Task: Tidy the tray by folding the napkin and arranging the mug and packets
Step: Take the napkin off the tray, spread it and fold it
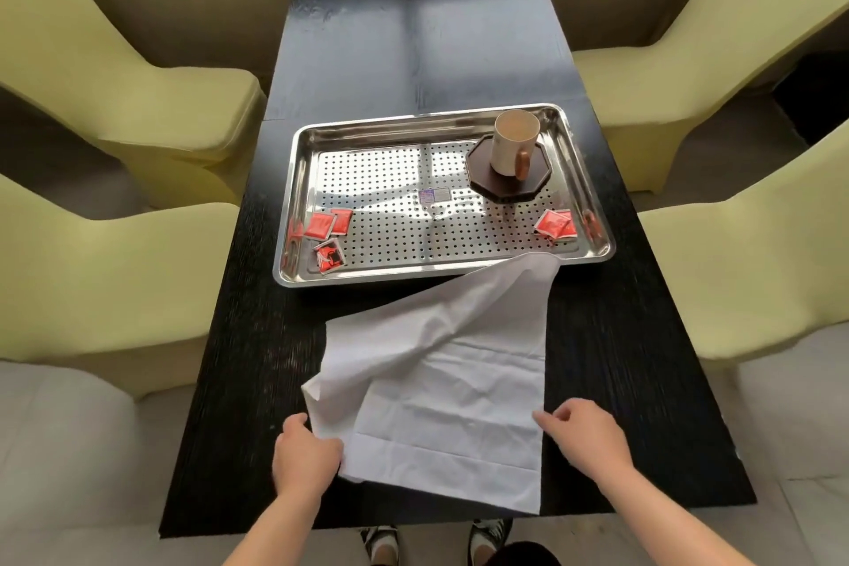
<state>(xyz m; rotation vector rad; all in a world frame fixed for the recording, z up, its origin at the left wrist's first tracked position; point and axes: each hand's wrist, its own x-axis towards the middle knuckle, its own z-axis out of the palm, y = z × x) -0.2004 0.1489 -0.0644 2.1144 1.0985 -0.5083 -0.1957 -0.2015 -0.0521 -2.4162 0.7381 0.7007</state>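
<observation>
A white napkin (441, 363) lies rumpled on the black table in front of the steel tray (298, 179), its far corner draped over the tray's near rim. My left hand (305, 450) grips the napkin's near left edge. My right hand (585, 432) pinches its right edge. On the tray, a cream mug (510, 142) with a brown handle stands on a dark octagonal coaster (533, 184) at the far right. Red packets (324, 225) lie at the near left beside a torn one (328, 255), and more red packets (556, 223) lie at the near right.
The black table (413, 37) runs away from me, with yellow-green chairs on the left (115, 115) and right (735, 74). My shoes (436, 538) show below the table's near edge.
</observation>
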